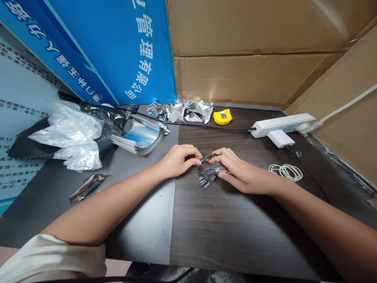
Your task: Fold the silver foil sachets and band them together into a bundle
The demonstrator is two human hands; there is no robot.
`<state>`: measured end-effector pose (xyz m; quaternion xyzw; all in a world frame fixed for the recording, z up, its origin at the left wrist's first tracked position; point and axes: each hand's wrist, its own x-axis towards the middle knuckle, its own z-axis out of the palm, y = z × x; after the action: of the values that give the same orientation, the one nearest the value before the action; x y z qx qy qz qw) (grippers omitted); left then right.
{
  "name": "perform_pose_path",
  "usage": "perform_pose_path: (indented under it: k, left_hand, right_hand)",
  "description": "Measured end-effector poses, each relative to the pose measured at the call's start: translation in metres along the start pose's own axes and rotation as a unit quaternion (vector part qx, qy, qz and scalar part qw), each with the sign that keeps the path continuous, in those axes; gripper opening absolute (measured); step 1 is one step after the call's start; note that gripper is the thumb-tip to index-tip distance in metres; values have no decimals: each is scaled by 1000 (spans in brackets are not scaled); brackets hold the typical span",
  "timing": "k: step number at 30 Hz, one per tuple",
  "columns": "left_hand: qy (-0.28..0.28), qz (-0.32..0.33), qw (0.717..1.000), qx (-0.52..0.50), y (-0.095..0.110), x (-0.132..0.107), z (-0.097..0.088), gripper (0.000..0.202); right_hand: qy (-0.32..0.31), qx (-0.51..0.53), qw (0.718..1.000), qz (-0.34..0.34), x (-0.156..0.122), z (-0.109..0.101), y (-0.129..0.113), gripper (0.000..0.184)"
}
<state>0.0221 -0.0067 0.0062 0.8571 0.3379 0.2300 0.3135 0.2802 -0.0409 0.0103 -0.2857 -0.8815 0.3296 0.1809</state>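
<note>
Between my two hands, just above the dark wooden table (203,228), is a fanned bundle of folded silver foil (206,175) with many thin pleats. My left hand (179,160) pinches its upper left edge between thumb and fingers. On the other side, my right hand (237,171) grips the bundle's right end, thumb below and fingers above. The pleats spread downward toward me. The fingertips hide part of the upper edge.
Behind lie crumpled foil pieces (188,112), a yellow tape measure (222,117) and a curved stack of silver sheets (138,135). A white power strip (284,124) and coiled white cable (285,172) are at right. Plastic bags (70,129) and a foil packet (86,188) lie left.
</note>
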Motion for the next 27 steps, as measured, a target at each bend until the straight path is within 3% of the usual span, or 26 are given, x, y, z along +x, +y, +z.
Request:
perform_pose_path:
  k: [6, 13, 22, 27]
  left_hand:
    - [-9, 16, 1000, 16, 1, 0, -3, 8]
    - [14, -28, 999, -35, 3, -1, 2, 1]
    - [12, 6, 1000, -6, 3, -2, 3, 7]
    - [10, 18, 1000, -11, 1, -1, 3, 8]
  right_hand:
    - [8, -7, 1000, -13, 1, 0, 1, 29]
    - [7, -19, 1000, -15, 2, 3, 3, 37]
    - [9, -81, 997, -3, 2, 8, 1, 54]
    - [1, -70, 998, 0, 3, 9, 2, 53]
